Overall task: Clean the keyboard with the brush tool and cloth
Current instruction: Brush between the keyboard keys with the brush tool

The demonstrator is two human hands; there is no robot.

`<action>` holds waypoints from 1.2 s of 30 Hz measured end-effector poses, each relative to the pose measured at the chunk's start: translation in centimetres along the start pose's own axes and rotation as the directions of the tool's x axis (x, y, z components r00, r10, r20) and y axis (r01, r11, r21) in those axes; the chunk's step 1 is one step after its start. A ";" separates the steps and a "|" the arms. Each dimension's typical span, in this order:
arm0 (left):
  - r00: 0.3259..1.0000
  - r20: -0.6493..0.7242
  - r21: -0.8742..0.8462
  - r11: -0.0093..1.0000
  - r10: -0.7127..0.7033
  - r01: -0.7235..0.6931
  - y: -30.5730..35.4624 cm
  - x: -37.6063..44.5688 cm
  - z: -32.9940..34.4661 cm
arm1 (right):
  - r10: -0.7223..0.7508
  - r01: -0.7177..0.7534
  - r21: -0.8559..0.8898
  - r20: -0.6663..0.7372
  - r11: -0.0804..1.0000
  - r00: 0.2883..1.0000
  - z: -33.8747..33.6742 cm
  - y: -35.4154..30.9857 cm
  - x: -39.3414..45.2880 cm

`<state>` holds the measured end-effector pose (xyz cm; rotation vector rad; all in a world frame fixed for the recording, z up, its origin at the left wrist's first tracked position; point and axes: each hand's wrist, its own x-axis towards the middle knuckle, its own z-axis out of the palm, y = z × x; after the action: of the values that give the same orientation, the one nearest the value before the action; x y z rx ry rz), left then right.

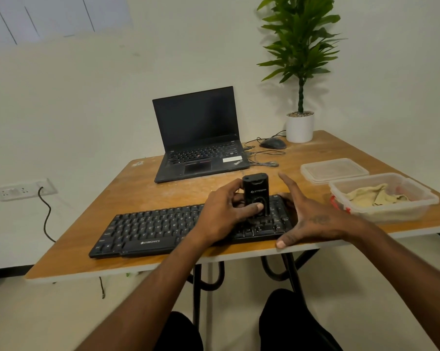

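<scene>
A black keyboard (148,231) lies along the near edge of the wooden table (148,188). My left hand (226,211) grips a black brush tool (255,196), held upright with its lower end on the keys at the keyboard's right part. My right hand (307,219) rests at the keyboard's right end with fingers spread, thumb on the table edge. A beige cloth (376,196) lies crumpled in a clear plastic container (391,214) to the right.
An open black laptop (198,140) stands behind the keyboard. A mouse (273,143) with cables and a potted plant (300,125) sit at the back right. The container's lid (334,169) lies behind the container. A wall socket (23,190) with a cord is at left.
</scene>
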<state>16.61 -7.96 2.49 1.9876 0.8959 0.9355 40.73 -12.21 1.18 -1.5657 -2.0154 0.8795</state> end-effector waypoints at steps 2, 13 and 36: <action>1.000 0.016 0.030 0.999 0.024 -0.024 0.6 0.2 1.4 | -0.008 0.008 -0.007 0.012 1.000 1.000 -0.1 0.0 -0.1; 1.000 0.006 -0.019 1.000 0.005 -0.005 0.5 -0.8 0.8 | 0.023 -0.023 -0.001 -0.019 1.000 1.000 -0.1 -0.3 -0.2; 1.000 -0.005 0.002 1.000 -0.013 0.013 0.8 -2.5 -0.4 | 0.024 -0.023 0.033 -0.034 0.999 0.999 0.2 0.1 -0.1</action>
<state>15.28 -10.23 2.58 1.9801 0.9116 0.9331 40.71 -12.30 0.98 -1.5789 -1.9530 0.8846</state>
